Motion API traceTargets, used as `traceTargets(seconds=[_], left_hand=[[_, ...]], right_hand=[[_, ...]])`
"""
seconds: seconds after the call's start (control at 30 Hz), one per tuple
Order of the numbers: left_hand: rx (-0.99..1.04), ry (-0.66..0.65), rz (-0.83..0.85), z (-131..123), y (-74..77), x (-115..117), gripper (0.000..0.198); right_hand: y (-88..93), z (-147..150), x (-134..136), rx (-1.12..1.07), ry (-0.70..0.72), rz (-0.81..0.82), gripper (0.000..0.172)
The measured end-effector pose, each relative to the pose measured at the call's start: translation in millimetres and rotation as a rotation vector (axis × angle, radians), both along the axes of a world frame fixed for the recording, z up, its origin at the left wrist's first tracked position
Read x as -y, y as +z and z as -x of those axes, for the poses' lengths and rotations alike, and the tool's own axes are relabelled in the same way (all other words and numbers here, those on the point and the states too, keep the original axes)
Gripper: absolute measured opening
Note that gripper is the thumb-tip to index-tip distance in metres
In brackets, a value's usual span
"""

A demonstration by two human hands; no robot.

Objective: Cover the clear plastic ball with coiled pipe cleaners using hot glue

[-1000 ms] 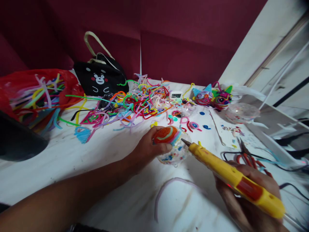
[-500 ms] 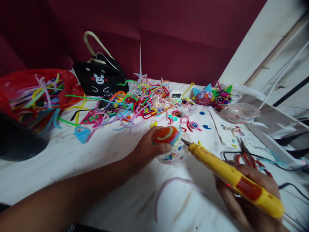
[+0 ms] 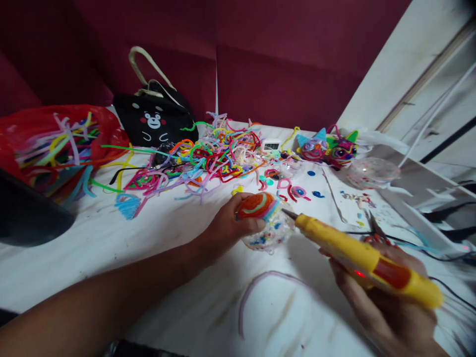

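My left hand (image 3: pixel 234 223) is closed around a clear plastic ball (image 3: pixel 273 233) speckled with coloured bits. An orange, blue and yellow coil of pipe cleaner (image 3: pixel 256 206) covers the ball's upper left, under my thumb. My right hand (image 3: pixel 383 292) grips a yellow glue gun (image 3: pixel 357 255) with a lit red light. Its dark nozzle points left at the ball's upper right side; whether it touches cannot be told. A mauve pipe cleaner (image 3: pixel 247 302) lies curved on the white table in front of the ball.
Behind lies a tangled heap of coloured pipe cleaners (image 3: pixel 223 153). A red bag (image 3: pixel 107 124) of them and a black bag (image 3: pixel 148 119) stand left. Two decorated balls (image 3: pixel 340 148), another clear ball (image 3: pixel 374 173) and pliers (image 3: pixel 375 228) are to the right, with a dark cylinder (image 3: pixel 29 218) at far left.
The glue gun and my right hand have shifted slightly right, the nozzle drawing back a little from the coil. My left hand and the ball are nearly still.
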State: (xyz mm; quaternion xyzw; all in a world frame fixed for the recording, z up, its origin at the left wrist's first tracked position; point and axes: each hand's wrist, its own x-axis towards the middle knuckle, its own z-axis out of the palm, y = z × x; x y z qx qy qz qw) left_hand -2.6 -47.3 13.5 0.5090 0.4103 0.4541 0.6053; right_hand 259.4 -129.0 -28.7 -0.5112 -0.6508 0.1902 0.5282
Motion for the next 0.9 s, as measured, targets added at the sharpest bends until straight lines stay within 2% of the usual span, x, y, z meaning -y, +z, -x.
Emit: traceTargets(seconds=[0.07,0.17,0.27,0.4,0.47,0.57,0.67,0.9], left_hand=[[-0.003,0.017,-0.024,1,-2.3,-4,0.052],[-0.024,0.089,-0.053,4,-5.3,-13,0.047],[0.010,0.159,-0.054,5,-6.3,-20,0.046],[0.038,0.191,-0.061,7,-7.3,-25,0.048],[0.033,0.204,-0.080,8,-8.4,-26,0.050],[0.008,0.217,-0.132,11,-9.3,-27,0.052],[-0.042,0.197,-0.170,12,-8.2,-25,0.053],[-0.143,0.137,-0.207,7,-8.2,-17,0.050]], right_hand=[[8.9,-2,-5,-0.055,-0.057,0.125,0.030],[24.9,-4,-19,-0.202,-0.045,0.347,0.039],[32.5,-6,-33,-0.235,-0.012,0.539,0.043],[33.6,-2,-38,-0.273,0.082,0.646,0.043],[35.1,0,-36,-0.275,0.101,0.616,0.039],[38.7,1,-29,-0.331,0.110,0.450,0.033],[39.9,4,-20,-0.364,0.131,0.304,0.036],[27.0,19,-5,-0.217,0.002,0.193,0.042]])
